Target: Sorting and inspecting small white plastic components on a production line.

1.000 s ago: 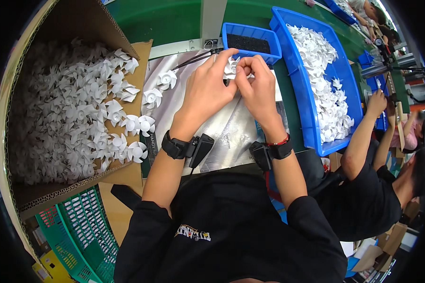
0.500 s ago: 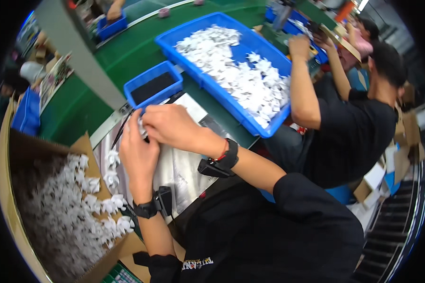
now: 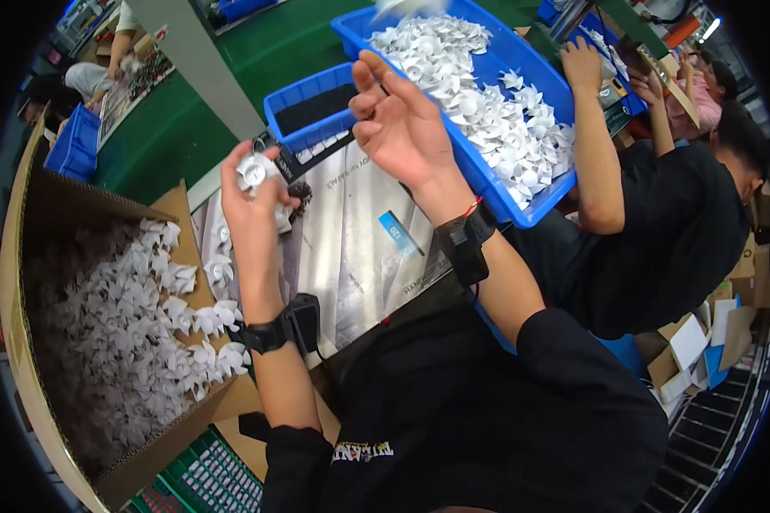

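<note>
My left hand (image 3: 252, 201) is closed around a white petalled plastic piece (image 3: 257, 171) above the metal-topped work surface (image 3: 342, 231). More white shows just under its fingers, beside a small heap of tiny black parts (image 3: 300, 195). My right hand (image 3: 406, 137) is raised near the large blue bin (image 3: 488, 173), palm showing and fingers loosely curled apart, with nothing in it. Beyond its fingertips, a blurred white piece (image 3: 411, 7) is in the air over that bin, which holds many similar white petalled pieces (image 3: 522, 128).
A small blue bin (image 3: 295, 141) of black parts stands behind my hands. On the left, a cardboard box (image 3: 26, 325) holds a heap of white pieces (image 3: 128, 333). A grey post (image 3: 192, 68) rises at the back. A co-worker (image 3: 659, 231) sits close on the right.
My hands were together over a white piece; now they are apart. The right has swung up and right and opened, and a white piece flies over the large bin. The view has shifted.
</note>
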`<action>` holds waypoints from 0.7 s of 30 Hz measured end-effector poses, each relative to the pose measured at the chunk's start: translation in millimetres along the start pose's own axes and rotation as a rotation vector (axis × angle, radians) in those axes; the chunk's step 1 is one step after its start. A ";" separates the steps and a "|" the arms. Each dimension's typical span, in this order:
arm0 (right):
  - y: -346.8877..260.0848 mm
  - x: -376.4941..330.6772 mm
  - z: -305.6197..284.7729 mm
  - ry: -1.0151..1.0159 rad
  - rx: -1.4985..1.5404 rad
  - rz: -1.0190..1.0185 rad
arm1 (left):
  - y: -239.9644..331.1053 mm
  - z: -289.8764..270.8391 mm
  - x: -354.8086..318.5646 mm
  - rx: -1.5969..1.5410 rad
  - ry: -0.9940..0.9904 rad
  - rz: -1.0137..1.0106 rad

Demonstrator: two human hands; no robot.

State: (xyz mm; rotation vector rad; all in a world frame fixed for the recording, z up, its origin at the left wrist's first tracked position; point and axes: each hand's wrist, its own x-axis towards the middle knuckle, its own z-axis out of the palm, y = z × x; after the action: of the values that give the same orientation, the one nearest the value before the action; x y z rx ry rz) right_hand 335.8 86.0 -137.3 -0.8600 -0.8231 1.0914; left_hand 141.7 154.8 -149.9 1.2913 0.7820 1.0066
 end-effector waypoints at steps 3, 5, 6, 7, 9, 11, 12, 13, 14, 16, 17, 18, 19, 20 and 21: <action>16.4 -8.4 -2.2 0.060 0.392 0.028 | -5.4 -9.1 5.0 -0.234 0.017 -0.055; 16.3 -22.2 -12.0 0.088 0.041 0.113 | -9.9 -8.5 10.2 -0.286 0.034 -0.055; 17.5 -27.4 -15.9 0.115 -0.325 0.137 | -10.4 -8.9 9.3 -0.277 0.081 -0.072; 21.7 -29.5 -15.3 0.086 -0.314 0.165 | -7.7 -9.3 10.8 -0.279 0.065 -0.063; 24.6 -35.6 -22.9 -0.047 -0.846 0.073 | -7.5 -7.3 14.2 -0.291 0.056 -0.059; 31.1 -39.6 -23.6 -0.115 -1.112 0.026 | -9.8 -6.9 13.1 -0.199 -0.008 -0.028; 33.9 -37.0 -20.9 -0.125 -1.162 -0.008 | -10.2 -6.3 13.6 -0.152 -0.042 -0.007; 34.8 -32.4 -17.0 -0.135 -1.212 -0.047 | -10.2 -5.9 15.0 -0.154 -0.036 -0.006; 33.1 -26.6 -13.1 -0.146 -1.262 -0.092 | -9.0 -5.9 17.5 -0.173 -0.043 -0.010; 32.2 -24.7 -6.6 -0.197 -1.381 -0.127 | -6.8 -7.7 20.6 -0.207 -0.057 -0.001; 33.0 -23.2 1.9 -0.249 -1.488 -0.169 | -3.1 -10.7 17.1 -0.193 -0.037 0.033; 36.9 -13.8 8.1 -0.302 -1.593 -0.236 | -6.7 -11.6 14.6 -0.196 -0.043 0.032; 34.4 -13.3 14.1 -0.316 -1.638 -0.151 | -8.5 -12.7 13.2 -0.197 -0.046 0.037; 27.0 -18.6 16.2 -0.323 -1.689 -0.073 | -7.7 -8.2 12.5 -0.225 -0.047 0.026; 24.1 -20.5 19.8 -0.357 -1.701 -0.068 | -6.0 -6.8 8.3 -0.245 -0.042 0.017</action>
State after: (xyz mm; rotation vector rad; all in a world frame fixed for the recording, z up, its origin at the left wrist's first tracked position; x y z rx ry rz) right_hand 303.7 75.2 -153.0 -1.9843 -2.1167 0.2327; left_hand 139.7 165.2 -156.2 1.1061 0.5963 1.0513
